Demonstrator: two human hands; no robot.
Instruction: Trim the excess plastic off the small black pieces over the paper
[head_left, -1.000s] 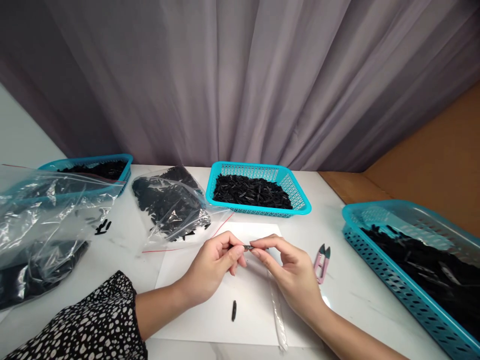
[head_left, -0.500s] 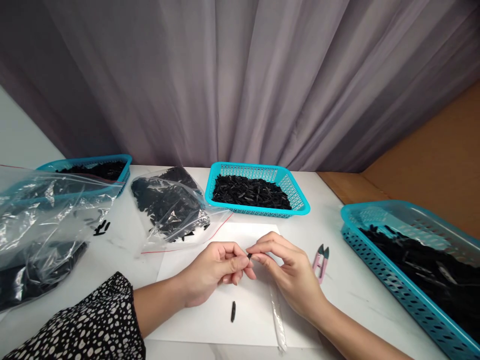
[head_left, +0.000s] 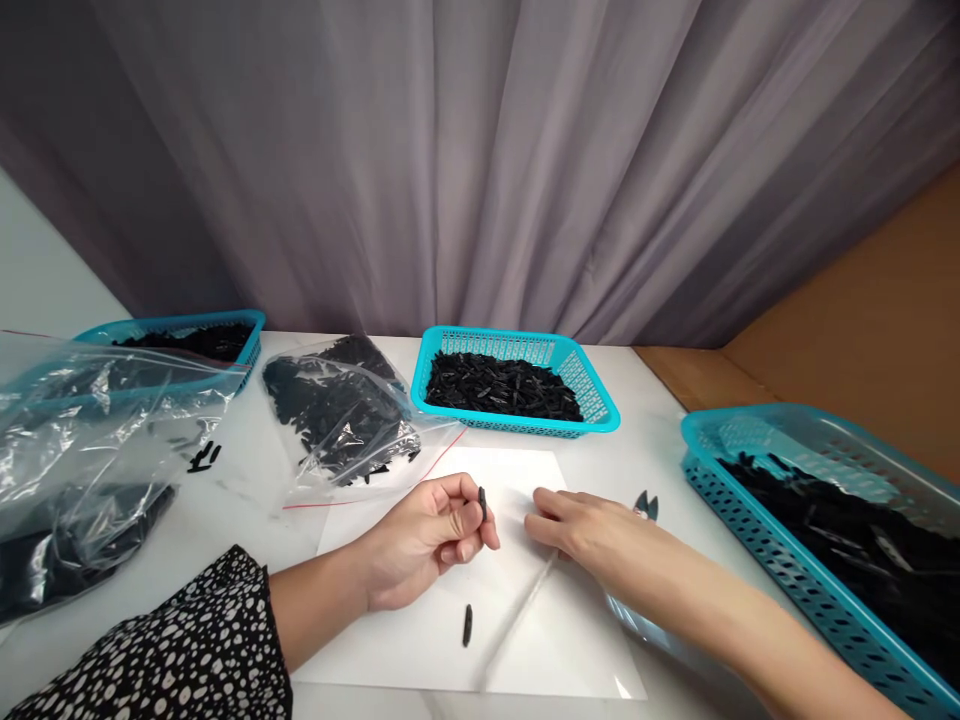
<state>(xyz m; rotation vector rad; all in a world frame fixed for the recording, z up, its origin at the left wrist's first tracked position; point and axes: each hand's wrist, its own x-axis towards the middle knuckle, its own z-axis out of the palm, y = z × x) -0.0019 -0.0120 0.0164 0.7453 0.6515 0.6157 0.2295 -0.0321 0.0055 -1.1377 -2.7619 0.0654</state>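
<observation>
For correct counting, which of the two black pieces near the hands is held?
The upper piece, pinched by the left hand; the lower piece lies on the white sheet, touched by neither hand.

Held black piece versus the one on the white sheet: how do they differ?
The held piece is pinched in the left hand; the loose piece lies untouched on the white sheet. The held piece is partly covered; the loose piece shows whole. Both are dark and slender.
</observation>
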